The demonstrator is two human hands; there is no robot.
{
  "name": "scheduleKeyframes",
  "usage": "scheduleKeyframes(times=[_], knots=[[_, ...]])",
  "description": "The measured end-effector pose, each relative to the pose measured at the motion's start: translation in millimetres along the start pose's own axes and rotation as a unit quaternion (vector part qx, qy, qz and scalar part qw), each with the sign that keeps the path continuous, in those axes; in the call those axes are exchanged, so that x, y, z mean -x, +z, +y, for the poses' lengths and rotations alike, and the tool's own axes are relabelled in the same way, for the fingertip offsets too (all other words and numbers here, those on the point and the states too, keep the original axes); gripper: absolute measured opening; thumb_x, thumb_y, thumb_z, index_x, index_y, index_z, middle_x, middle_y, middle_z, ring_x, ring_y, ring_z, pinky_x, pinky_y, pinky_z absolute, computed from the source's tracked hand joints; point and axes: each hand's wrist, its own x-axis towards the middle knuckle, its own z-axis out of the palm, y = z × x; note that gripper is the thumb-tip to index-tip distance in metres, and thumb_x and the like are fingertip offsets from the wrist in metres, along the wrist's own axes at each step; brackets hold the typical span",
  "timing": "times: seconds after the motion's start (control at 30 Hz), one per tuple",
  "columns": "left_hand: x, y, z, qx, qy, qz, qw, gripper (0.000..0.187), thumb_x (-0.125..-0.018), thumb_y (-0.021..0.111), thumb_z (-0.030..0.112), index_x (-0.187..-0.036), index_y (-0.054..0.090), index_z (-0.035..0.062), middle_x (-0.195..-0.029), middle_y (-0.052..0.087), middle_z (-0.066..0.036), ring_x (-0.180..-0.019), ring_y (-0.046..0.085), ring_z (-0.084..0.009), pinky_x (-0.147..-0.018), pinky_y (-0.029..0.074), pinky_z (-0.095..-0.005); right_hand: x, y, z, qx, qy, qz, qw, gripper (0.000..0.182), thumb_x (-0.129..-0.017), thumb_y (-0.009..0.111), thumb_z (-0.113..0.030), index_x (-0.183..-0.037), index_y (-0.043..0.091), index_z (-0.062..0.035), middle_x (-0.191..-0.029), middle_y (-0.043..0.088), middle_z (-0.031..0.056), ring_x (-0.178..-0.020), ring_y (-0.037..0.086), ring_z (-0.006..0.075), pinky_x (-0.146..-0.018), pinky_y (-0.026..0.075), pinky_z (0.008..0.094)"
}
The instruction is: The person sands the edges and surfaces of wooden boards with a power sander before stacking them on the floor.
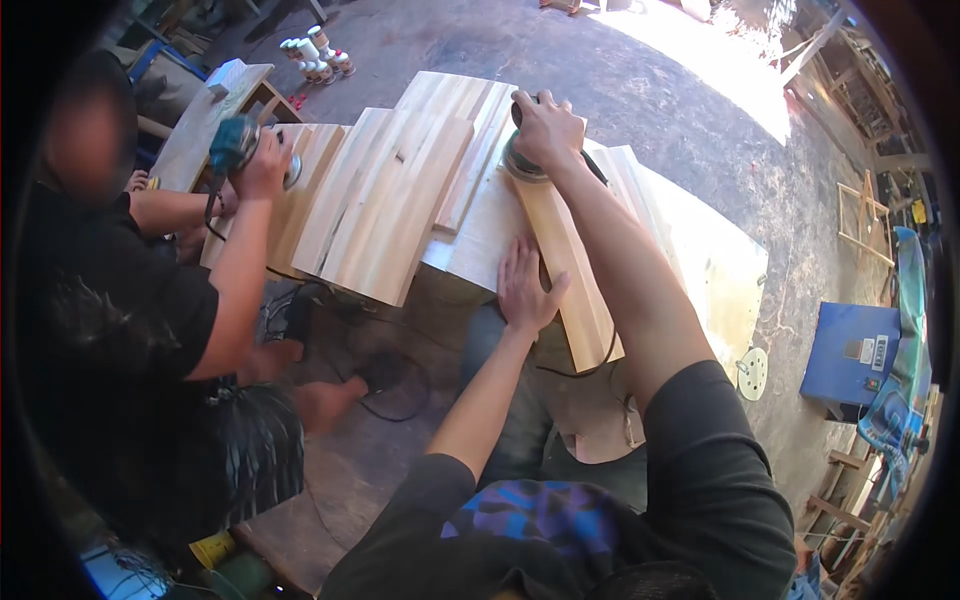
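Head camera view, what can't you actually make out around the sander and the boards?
- Sander: the right hand covers most of it, so its make and switch are hidden.
- Sanding pad face: pressed down on the plank, unseen.
- Plank surface under the left hand: hidden by the palm.
- Co-worker's green sander: partly covered by their hand.
- White bottles: too small to read.

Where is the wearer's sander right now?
In the head view, upper centre: the sander sits under the right hand on the long board, above the left hand.
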Motion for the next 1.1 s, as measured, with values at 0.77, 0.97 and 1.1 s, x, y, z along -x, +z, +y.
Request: scheduleKeyframes(times=[0.77, 0.97, 1.1], knots=[[104.4, -25.8, 88.5, 0.219, 0.095, -0.034, 0.970, 0.052, -0.082, 0.083, 0.028, -0.124, 0.064, 0.0049, -0.107, 0.071, -0.019, -0.102, 0.070, -0.0402, -0.084, 0.058, -0.0480, 350.9, -100.1, 67.4, -0.127, -0.091, -0.047, 0.987, 0.074, -0.067, 0.079, -0.021, -0.139, 0.066, -0.0306, -0.146, 0.060, 0.0081, -0.111, 0.065, 0.0311, -0.090, 0.059, 0.0425], [94.4, 19.1, 9.6, 0.162, 0.077, -0.047, 0.983, 0.048, -0.077, 0.086, 0.043, -0.112, 0.074, 0.0125, -0.111, 0.075, -0.009, -0.094, 0.073, -0.0330, -0.087, 0.057, -0.0461, 394.0, -139.2, 51.2, -0.319, -0.037, 0.149, 0.935, 0.051, -0.074, 0.080, -0.012, -0.125, 0.073, -0.0131, -0.134, 0.067, 0.0138, -0.114, 0.066, 0.0352, -0.093, 0.055, 0.0438], [21.2, -19.9, 35.3, 0.051, 0.171, 0.017, 0.984, 0.042, -0.080, 0.082, 0.047, -0.111, 0.078, 0.0183, -0.110, 0.077, -0.007, -0.104, 0.072, -0.0319, -0.094, 0.054, -0.0476, 441.1, -118.3, 58.9, -0.439, 0.057, 0.120, 0.888, 0.037, -0.077, 0.079, -0.006, -0.114, 0.076, -0.0082, -0.120, 0.072, 0.0144, -0.110, 0.068, 0.0349, -0.096, 0.054, 0.0440]])
